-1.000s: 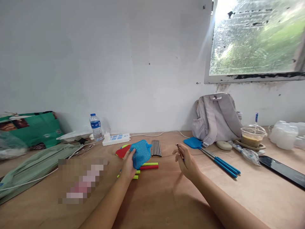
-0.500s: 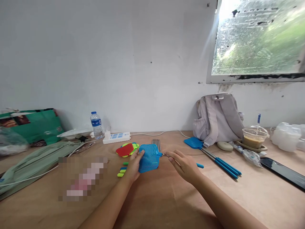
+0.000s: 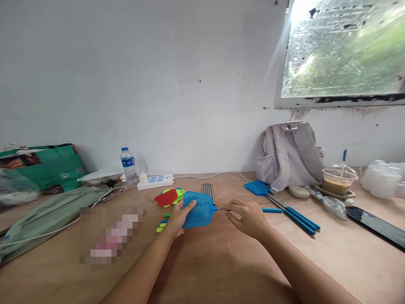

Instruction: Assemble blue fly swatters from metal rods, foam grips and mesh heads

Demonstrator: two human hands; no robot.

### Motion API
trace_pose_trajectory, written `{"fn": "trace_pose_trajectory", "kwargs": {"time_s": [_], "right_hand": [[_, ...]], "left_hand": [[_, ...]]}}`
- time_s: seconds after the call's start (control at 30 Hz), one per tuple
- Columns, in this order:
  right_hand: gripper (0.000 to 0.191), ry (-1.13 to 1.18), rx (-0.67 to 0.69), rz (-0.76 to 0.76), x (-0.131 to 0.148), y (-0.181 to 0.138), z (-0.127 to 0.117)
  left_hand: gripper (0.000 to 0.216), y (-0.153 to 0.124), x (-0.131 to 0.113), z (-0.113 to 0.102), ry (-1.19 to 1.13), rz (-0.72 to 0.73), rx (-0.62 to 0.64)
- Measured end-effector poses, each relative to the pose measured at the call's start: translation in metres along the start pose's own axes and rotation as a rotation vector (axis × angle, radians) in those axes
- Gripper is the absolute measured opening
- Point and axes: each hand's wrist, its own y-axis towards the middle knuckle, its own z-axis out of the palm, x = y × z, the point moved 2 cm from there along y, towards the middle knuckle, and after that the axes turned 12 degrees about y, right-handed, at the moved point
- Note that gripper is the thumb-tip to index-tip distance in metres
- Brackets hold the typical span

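My left hand (image 3: 181, 217) grips the perforated head of a blue fly swatter (image 3: 198, 211), thumb across its face. The fingers of my right hand (image 3: 247, 217) are closed round the swatter's thin metal rod near its neck, and its blue handle sticks out on the right beyond them. Behind the head lie several bare metal rods (image 3: 207, 190) side by side. A pile of red, yellow-green and blue swatter heads (image 3: 166, 197) sits behind my left hand. Beside my left wrist are green, blue and yellow-green handles (image 3: 161, 228), partly hidden. More blue swatters (image 3: 299, 219) rest to the right.
At the back stand a water bottle (image 3: 128, 165), a white power strip (image 3: 155, 181) and a grey backpack (image 3: 289, 156). On the right are a lidded drink cup (image 3: 338, 181) and a black phone-like slab (image 3: 376, 228). A green bag (image 3: 50, 169) and a grey-green cloth item (image 3: 63, 211) occupy the left.
The swatter's handle now reaches farther out to the right past my right hand, and the rod is more level. My left hand keeps hold of the head.
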Motion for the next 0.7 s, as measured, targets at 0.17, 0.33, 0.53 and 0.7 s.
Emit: {"fn": "trace_pose_trajectory", "kwargs": {"time_s": [0.17, 0.33, 0.53, 0.7], "right_hand": [[0.045, 0.015, -0.024, 0.085, 0.001, -0.003, 0.002], [0.047, -0.006, -0.079, 0.116, 0.005, -0.007, 0.006], [0.047, -0.047, -0.163, 0.118, 0.017, -0.009, 0.01], [0.035, -0.075, -0.103, 0.119, 0.024, -0.009, 0.011]], "left_hand": [[0.045, -0.01, 0.001, 0.004, 0.026, -0.06, 0.103], [0.041, -0.015, -0.001, 0.006, 0.067, -0.063, 0.293], [0.049, -0.014, 0.001, 0.0, 0.064, -0.093, 0.319], [0.043, -0.014, 0.004, -0.001, 0.043, -0.099, 0.331]]}}
